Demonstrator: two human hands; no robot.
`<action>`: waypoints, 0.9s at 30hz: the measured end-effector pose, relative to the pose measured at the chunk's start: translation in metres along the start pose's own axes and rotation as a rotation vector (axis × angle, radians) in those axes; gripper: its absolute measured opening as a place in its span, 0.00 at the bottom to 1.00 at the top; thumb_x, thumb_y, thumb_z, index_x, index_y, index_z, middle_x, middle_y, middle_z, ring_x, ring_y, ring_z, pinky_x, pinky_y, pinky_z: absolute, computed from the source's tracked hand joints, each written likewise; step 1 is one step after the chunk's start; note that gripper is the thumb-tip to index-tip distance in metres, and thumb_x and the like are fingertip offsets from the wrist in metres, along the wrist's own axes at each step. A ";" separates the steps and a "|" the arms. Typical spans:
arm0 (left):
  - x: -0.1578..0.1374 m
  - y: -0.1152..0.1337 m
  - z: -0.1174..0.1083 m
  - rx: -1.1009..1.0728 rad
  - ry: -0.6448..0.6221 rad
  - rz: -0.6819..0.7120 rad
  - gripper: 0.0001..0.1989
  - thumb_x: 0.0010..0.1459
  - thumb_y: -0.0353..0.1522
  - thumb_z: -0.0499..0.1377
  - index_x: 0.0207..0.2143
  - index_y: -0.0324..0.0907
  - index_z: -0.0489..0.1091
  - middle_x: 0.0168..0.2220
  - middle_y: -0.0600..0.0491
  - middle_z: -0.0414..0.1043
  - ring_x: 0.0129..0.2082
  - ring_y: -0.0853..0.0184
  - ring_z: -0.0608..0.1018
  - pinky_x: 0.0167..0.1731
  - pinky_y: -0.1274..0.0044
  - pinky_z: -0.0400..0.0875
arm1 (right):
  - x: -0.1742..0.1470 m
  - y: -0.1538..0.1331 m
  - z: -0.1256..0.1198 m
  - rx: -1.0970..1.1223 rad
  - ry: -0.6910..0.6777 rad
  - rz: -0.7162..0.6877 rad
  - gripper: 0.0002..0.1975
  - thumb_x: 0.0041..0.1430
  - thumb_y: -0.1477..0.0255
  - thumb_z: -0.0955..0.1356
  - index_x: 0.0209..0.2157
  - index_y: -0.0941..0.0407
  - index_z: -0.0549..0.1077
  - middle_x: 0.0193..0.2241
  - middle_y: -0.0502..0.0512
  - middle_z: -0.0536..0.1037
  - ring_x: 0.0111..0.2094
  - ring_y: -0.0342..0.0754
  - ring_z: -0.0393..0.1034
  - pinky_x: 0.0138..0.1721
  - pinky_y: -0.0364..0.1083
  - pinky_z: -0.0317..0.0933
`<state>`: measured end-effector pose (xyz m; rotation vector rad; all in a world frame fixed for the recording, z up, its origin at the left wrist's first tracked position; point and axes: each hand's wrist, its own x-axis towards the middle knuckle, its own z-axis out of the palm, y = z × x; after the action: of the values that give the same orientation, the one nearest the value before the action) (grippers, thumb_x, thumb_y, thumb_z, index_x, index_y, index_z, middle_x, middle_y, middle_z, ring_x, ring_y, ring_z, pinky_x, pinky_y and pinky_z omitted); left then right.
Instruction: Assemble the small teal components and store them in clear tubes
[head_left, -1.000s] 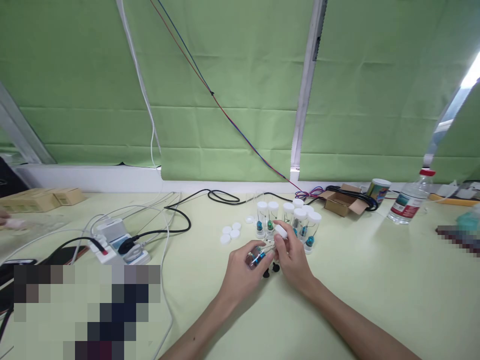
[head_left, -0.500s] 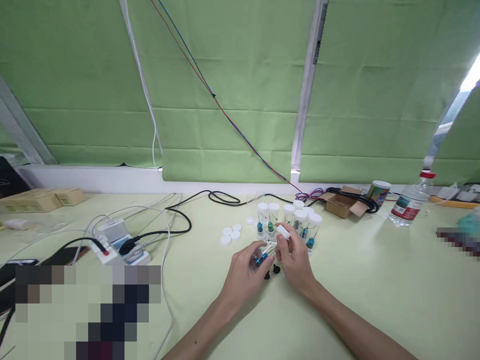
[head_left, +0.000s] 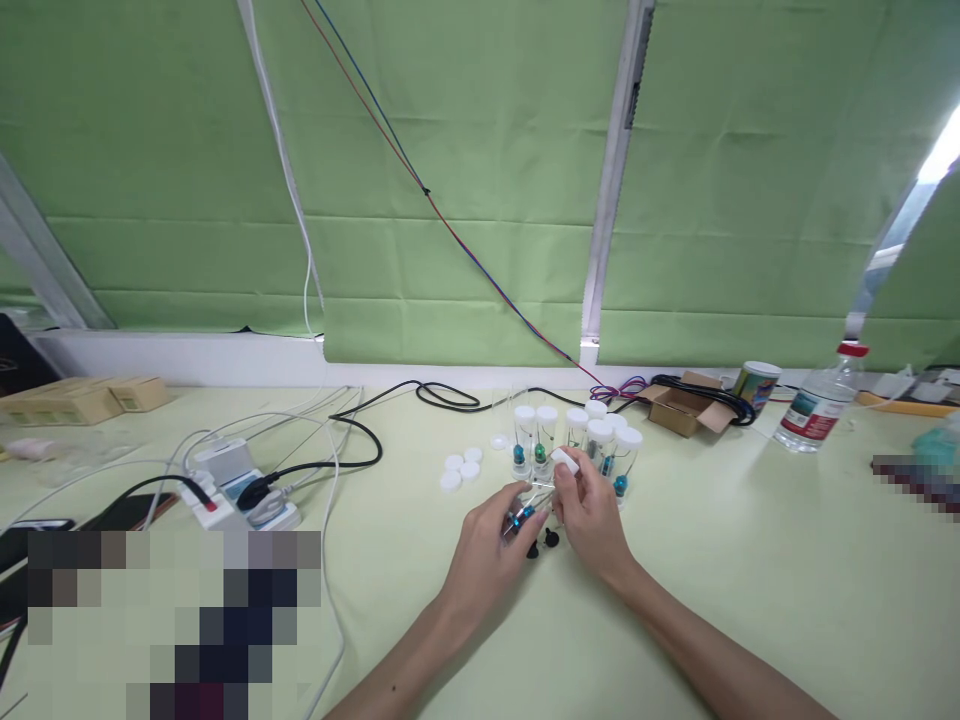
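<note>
- A person's two bare hands work over a pale green table, a clear vial between them, part hidden by fingers
- Behind the hands stands a cluster of clear containers topped with white lids, several showing blue or green pieces inside; judging by these, a good share of the work looks done
- The vial in hand appears unfinished: its white cap seems to sit apart from the mouth, with thin stems between, though the exact join is too small to tell
- Four loose white discs lie flat to the left of the cluster, and two small black pieces rest just below the hands, apparently unused so far
- The left hand curls around the tilted vial, thumb near a blue piece that shows in it
- The right hand pinches the white cap between thumb and fingers, up and to the right of the vial, close in front of the lidded containers
</note>
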<state>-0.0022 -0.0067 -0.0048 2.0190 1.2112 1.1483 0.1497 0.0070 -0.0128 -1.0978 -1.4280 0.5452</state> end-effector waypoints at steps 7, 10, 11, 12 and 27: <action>-0.001 0.000 0.000 0.056 -0.005 0.000 0.18 0.62 0.43 0.51 0.47 0.42 0.70 0.29 0.53 0.72 0.25 0.68 0.68 0.29 0.76 0.63 | 0.003 0.005 0.002 0.095 -0.009 0.060 0.20 0.63 0.56 0.62 0.45 0.59 0.68 0.18 0.45 0.64 0.19 0.43 0.58 0.21 0.42 0.58; -0.001 -0.002 -0.001 0.091 -0.001 -0.007 0.18 0.63 0.43 0.51 0.48 0.42 0.69 0.31 0.53 0.73 0.26 0.67 0.69 0.30 0.76 0.64 | 0.004 0.010 0.004 0.146 -0.031 0.078 0.24 0.62 0.55 0.62 0.48 0.60 0.68 0.18 0.45 0.63 0.18 0.42 0.58 0.20 0.41 0.57; 0.000 -0.003 -0.001 0.098 0.002 -0.007 0.19 0.63 0.43 0.51 0.48 0.42 0.69 0.32 0.52 0.73 0.26 0.67 0.69 0.30 0.76 0.64 | 0.005 0.011 0.005 0.164 -0.040 0.082 0.24 0.62 0.54 0.62 0.49 0.60 0.68 0.18 0.45 0.63 0.18 0.42 0.58 0.19 0.41 0.56; 0.000 -0.003 -0.001 0.103 0.004 -0.006 0.19 0.63 0.43 0.51 0.48 0.42 0.69 0.32 0.52 0.73 0.26 0.67 0.69 0.30 0.76 0.64 | 0.005 0.012 0.006 0.183 -0.048 0.085 0.25 0.62 0.55 0.62 0.50 0.60 0.68 0.18 0.45 0.63 0.18 0.42 0.58 0.19 0.41 0.56; 0.018 -0.015 -0.013 -0.034 0.318 -0.209 0.18 0.57 0.47 0.56 0.42 0.45 0.69 0.26 0.57 0.68 0.26 0.68 0.68 0.26 0.79 0.62 | -0.001 0.014 0.005 0.048 -0.161 -0.034 0.18 0.68 0.60 0.58 0.45 0.58 0.70 0.18 0.45 0.59 0.18 0.41 0.55 0.20 0.42 0.51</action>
<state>-0.0160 0.0161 -0.0025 1.6790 1.5050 1.4079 0.1490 0.0142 -0.0259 -1.0078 -1.5621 0.6527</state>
